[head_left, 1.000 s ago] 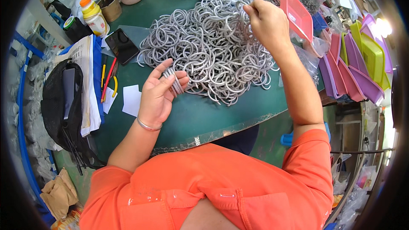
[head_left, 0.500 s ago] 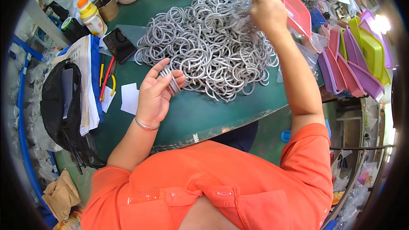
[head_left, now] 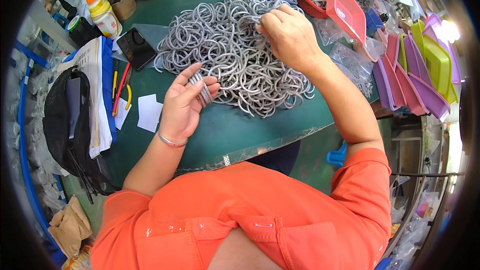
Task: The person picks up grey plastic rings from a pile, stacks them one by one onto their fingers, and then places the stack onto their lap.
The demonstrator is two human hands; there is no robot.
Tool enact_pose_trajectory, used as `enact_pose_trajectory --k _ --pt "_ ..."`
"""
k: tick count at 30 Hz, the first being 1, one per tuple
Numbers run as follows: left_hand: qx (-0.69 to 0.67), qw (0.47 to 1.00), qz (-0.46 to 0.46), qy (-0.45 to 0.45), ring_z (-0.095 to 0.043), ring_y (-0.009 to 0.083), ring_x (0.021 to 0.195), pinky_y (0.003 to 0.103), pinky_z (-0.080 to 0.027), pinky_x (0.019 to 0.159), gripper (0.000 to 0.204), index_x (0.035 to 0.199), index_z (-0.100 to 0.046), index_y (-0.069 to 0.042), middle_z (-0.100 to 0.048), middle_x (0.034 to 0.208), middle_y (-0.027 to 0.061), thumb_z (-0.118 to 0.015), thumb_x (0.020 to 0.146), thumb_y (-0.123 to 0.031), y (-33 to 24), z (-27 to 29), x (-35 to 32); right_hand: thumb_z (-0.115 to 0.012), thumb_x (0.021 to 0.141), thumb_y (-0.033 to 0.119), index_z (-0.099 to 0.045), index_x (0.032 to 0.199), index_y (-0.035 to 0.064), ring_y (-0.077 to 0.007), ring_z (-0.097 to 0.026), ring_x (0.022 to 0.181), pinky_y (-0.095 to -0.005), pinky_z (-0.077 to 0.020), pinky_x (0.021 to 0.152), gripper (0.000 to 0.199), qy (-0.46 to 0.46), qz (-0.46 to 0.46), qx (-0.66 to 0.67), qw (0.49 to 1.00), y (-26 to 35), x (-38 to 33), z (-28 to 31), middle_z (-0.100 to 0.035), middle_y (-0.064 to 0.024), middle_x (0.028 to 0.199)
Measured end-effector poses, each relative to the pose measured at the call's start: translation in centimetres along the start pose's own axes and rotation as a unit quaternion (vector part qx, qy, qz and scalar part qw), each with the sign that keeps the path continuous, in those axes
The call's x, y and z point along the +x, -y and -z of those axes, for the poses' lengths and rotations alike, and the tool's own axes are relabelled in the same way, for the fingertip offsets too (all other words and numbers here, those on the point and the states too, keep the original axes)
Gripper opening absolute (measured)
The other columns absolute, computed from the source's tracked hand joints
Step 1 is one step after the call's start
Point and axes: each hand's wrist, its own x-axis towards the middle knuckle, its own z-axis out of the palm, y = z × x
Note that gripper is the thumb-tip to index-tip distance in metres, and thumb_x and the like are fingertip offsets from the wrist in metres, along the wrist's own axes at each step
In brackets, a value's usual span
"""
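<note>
A large heap of grey rings [head_left: 225, 45] lies tangled on the green table. In front of its left side my left hand [head_left: 187, 97] is closed round a small bunch of grey rings [head_left: 201, 90], its palm turned partly up and its fingers curled through or about them. Over the right part of the heap is my right hand [head_left: 287, 37], back of the hand up and fingers bent together. Its fingertips point down toward the rings, and whatever they pinch is hidden behind the hand.
Beyond the heap stand a dark red tray of small parts [head_left: 316, 0] and a tilted red tray [head_left: 346, 12]. Stacked coloured bins [head_left: 415, 70] are at right. A phone [head_left: 136, 49], pliers [head_left: 128, 90], bottle [head_left: 104, 15] and black mesh bag [head_left: 67, 115] are at left.
My right hand has come from the heap's far right edge, by the red trays, leftward and nearer over the rings. My left hand keeps its bunch of rings in nearly the same place.
</note>
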Motion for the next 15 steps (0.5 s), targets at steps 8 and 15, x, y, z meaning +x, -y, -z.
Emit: enact_pose_trajectory --k 8,15 --pt "0.007 1.000 -0.003 -0.001 -0.063 0.0240 0.091 0.036 -0.051 0.084 0.041 0.128 -0.038 0.000 -0.061 0.101 0.0173 -0.051 0.089 -0.004 -0.3 -0.2 -0.1 -0.060 0.086 0.018 -0.066 0.086 0.0032 -0.0123 -0.058 0.060 -0.0295 -0.0466 0.058 0.016 -0.055 -0.038 0.147 0.987 -3.3 -0.3 -0.2 -0.063 -0.0043 0.072" --pt "-0.002 1.000 0.000 0.020 -0.063 0.0230 0.091 0.036 -0.052 0.084 0.041 0.128 -0.039 0.000 -0.061 0.101 0.0157 -0.052 0.089 -0.004 -0.3 -0.4 0.0 -0.058 0.090 0.024 -0.064 0.088 -0.0003 -0.0071 -0.055 0.062 -0.0229 -0.0441 0.059 0.025 0.011 -0.460 0.382 0.802 -6.4 -2.4 1.9 -0.061 -0.0022 0.067"
